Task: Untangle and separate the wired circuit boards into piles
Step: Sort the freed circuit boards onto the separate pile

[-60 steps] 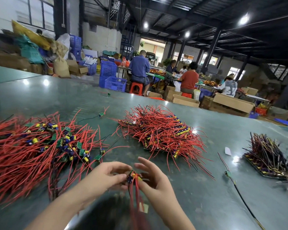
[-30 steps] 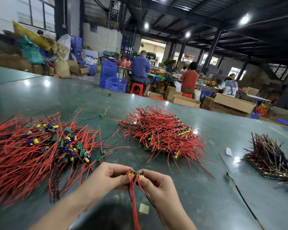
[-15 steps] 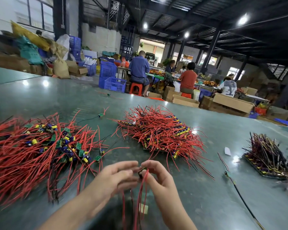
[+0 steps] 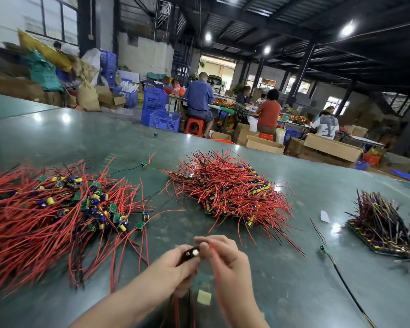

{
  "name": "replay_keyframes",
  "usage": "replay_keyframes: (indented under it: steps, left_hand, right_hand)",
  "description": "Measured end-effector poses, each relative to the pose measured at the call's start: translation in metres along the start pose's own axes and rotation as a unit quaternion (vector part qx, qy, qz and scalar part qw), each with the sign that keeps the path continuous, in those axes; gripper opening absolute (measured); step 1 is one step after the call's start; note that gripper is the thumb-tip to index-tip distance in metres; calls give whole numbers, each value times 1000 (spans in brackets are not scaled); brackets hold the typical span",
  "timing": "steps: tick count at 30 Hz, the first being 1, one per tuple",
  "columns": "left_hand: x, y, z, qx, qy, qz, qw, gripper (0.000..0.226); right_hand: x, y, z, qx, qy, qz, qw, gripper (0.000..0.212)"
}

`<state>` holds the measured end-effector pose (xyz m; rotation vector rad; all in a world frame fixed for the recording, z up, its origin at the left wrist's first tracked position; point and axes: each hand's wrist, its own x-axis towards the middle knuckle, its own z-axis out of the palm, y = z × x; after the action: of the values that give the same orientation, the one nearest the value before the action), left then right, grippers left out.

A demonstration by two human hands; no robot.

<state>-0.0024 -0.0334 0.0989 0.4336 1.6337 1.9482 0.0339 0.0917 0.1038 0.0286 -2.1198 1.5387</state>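
Head view, the only one: both hands meet low in the centre, at about six o'clock. The left hand [image 4: 175, 263] and the right hand [image 4: 225, 254] pinch one small circuit board [image 4: 191, 254] between their fingertips, held up off the green table [image 4: 282, 280]. The board is blurred, but a yellow-topped part shows on it, and its red wires [image 4: 213, 268] trail down toward the wrists and out of sight at the bottom edge.

Out at nine o'clock sprawls the tangled heap [image 4: 52, 214]: red leads crossing every way, green boards and yellow-and-blue parts scattered through it. It is big, so by my reading most of the work is left. At twelve o'clock from the hands sits the sorted pile [image 4: 230, 185], its boards stacked along one edge and its wires fanned out, a fair share already done. Over at three o'clock lies a darker pile [image 4: 384, 226] with purplish and yellow leads, stacked flat, well apart from the red ones.

A few strays lie loose: a single board with a black lead [image 4: 325, 249] at about three o'clock, another lone board [image 4: 144, 164] between the two red piles at eleven. I judge this board is close to joining a pile; which one I cannot tell.
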Motion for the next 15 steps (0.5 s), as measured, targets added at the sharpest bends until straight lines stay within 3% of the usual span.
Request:
replay_keyframes:
  steps: [2, 4, 10, 15]
  left_hand:
    - [0, 0, 3, 71, 28, 12, 997, 6]
    - [-1, 2, 3, 106, 26, 6, 994, 13]
    - [-2, 3, 0, 186, 52, 58, 980, 22]
    - [-6, 10, -5, 161, -18, 63, 985, 25]
  right_hand:
    - [2, -3, -2, 124, 7, 123, 985, 25]
    - [2, -2, -2, 171, 24, 209, 963, 24]
    - [3, 0, -3, 131, 8, 206, 970, 26]
    - [7, 5, -2, 337, -16, 292, 895, 21]
